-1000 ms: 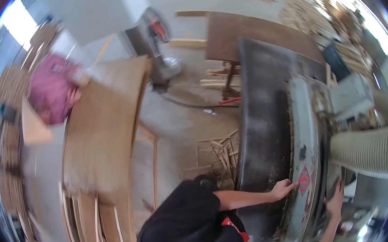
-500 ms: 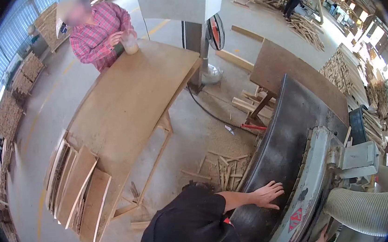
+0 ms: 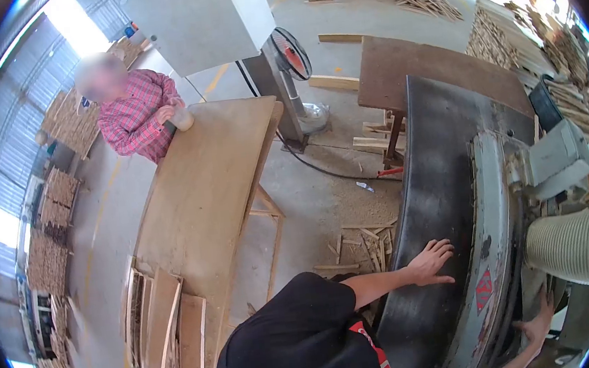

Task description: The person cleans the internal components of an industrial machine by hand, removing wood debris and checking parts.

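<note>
My left hand (image 3: 431, 263) lies on the dark, smooth machine bed (image 3: 427, 199), fingers spread and nothing in them. Beside it runs the machine's long grey metal housing (image 3: 487, 236), which carries a red diamond label (image 3: 484, 290). On the far side of that housing is my right hand (image 3: 537, 322), thumb and fingers apart, close to the machine's side below the ribbed hose (image 3: 575, 245). No workpiece shows in either hand.
To the left stands a wooden table (image 3: 201, 207) with several boards (image 3: 170, 331) at its near end. A person in a checked shirt (image 3: 135, 114) holds a plastic container (image 3: 182, 118) at its far end. A fan (image 3: 289, 53) and wood scraps (image 3: 371, 240) are between table and machine.
The view has shifted, so table and machine sit differently in it. More of my right hand and forearm shows beyond the housing. My left hand still rests on the bed.
</note>
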The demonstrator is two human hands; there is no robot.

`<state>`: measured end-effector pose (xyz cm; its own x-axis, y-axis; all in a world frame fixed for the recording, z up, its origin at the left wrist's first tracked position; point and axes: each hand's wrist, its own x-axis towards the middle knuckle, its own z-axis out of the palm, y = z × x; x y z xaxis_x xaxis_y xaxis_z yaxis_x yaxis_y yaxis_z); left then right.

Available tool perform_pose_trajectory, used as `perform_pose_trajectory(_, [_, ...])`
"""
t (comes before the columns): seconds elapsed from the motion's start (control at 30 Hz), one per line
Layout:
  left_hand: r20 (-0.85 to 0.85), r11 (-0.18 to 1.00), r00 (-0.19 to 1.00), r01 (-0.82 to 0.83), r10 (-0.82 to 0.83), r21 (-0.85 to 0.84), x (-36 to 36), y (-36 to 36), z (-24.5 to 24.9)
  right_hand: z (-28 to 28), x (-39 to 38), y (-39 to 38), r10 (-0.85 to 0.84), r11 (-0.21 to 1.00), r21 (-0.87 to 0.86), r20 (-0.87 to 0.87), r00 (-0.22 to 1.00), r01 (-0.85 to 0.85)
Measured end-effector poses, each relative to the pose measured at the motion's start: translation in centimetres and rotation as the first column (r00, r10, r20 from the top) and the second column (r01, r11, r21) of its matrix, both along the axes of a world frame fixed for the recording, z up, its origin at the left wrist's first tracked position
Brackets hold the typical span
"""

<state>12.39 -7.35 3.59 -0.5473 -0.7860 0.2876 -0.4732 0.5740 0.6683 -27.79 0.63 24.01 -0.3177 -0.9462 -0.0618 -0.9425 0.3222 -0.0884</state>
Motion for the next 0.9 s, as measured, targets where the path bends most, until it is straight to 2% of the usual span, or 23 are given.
perform_pose_trajectory(0.03, [0.013,1.000,1.000,0.002,-0.002,-0.013,0.2,0.1,0.4,0.0,-0.1,0.0,-0.008,1.000,0.007,0.018,1.000,0.008])
perform_pose_trajectory(0.13, [0.005,0.999,1.000,0.010,-0.010,-0.038,0.2,0.0,0.4,-1.4,-3.3,-0.1,0.106,0.994,-0.009,0.203,0.973,-0.106])
perform_pose_trajectory(0.23, [0.006,0.999,1.000,-0.002,0.002,-0.033,0.1,0.0,0.1,-1.4,-3.5,0.1,0.155,0.988,-0.057,0.236,0.959,-0.146])
perform_pose_trajectory(0.33, [0.065,1.000,0.998,0.000,0.002,-0.025,0.0,-0.1,-0.2,-2.2,-4.4,0.0,0.110,0.994,-0.001,0.156,0.982,-0.111])
perform_pose_trajectory(0.37, [0.096,0.993,0.991,-0.082,0.089,-0.083,-0.3,-0.1,-0.5,-1.0,-2.0,-0.3,0.256,0.966,-0.126,0.347,0.902,-0.226])
perform_pose_trajectory(0.4, [0.091,0.998,0.994,-0.060,0.062,-0.032,0.6,-0.4,1.1,-2.9,-3.3,0.2,0.281,0.945,-0.222,0.182,0.942,-0.239])
perform_pose_trajectory(0.43, [0.064,0.989,0.989,-0.131,0.136,-0.072,0.4,-0.2,1.3,-1.4,-0.6,0.8,0.165,0.972,-0.214,0.311,0.936,-0.100])
perform_pose_trajectory(0.47, [0.015,0.995,0.995,-0.097,0.097,-0.005,0.7,-0.5,1.5,2.4,4.7,1.0,-0.084,0.990,-0.093,0.235,0.968,0.108])
perform_pose_trajectory(0.5, [-0.172,0.989,0.983,-0.085,0.064,-0.118,0.9,-0.7,0.9,-0.7,1.5,1.5,-0.078,0.992,-0.105,-0.010,0.997,0.076])
perform_pose_trajectory(0.53, [-0.224,0.990,0.973,-0.080,0.052,-0.116,1.0,-0.5,2.1,-1.1,1.9,2.1,-0.102,0.988,-0.121,-0.080,0.992,0.092])
perform_pose_trajectory(0.57, [-0.275,0.976,0.962,-0.053,-0.007,-0.210,0.9,-0.4,2.9,0.4,4.3,3.2,-0.116,0.991,-0.085,-0.090,0.989,0.108])
perform_pose_trajectory(0.6, [-0.343,0.976,0.936,0.009,-0.085,-0.218,0.5,0.0,5.9,-2.1,4.4,4.7,-0.173,0.950,-0.284,-0.122,0.977,0.133])
perform_pose_trajectory(0.63, [-0.369,0.960,0.913,0.071,-0.172,-0.270,-0.2,0.1,8.4,-1.2,6.5,5.9,-0.217,0.921,-0.344,-0.059,0.974,0.185])
perform_pose_trajectory(0.67, [-0.454,0.929,0.831,0.181,-0.320,-0.323,-1.8,0.1,10.9,-1.8,7.5,6.9,-0.243,0.857,-0.485,-0.087,0.966,0.173])
perform_pose_trajectory(0.7, [-0.522,0.891,0.738,0.243,-0.427,-0.384,-3.0,-0.1,13.4,-1.1,8.8,7.6,-0.309,0.856,-0.444,-0.030,0.951,0.265])
perform_pose_trajectory(0.73, [-0.455,0.803,0.692,0.323,-0.561,-0.500,-4.5,-0.7,15.9,-0.5,9.7,8.4,-0.350,0.852,-0.403,0.034,0.936,0.333])
perform_pose_trajectory(0.77, [-0.382,0.692,0.605,0.435,-0.698,-0.576,-6.8,-1.4,18.2,-1.4,8.8,9.2,-0.280,0.886,-0.373,0.048,0.959,0.278])
perform_pose_trajectory(0.83, [-0.178,0.487,0.477,0.667,-0.861,-0.564,-11.9,-2.4,21.9,-4.1,7.3,9.7,-0.110,0.934,-0.329,0.096,0.989,0.136])
perform_pose_trajectory(0.9, [0.073,0.297,0.385,0.806,-0.920,-0.512,-18.3,-4.3,22.6,-3.1,8.6,8.9,-0.137,0.952,-0.235,0.255,0.957,0.198])
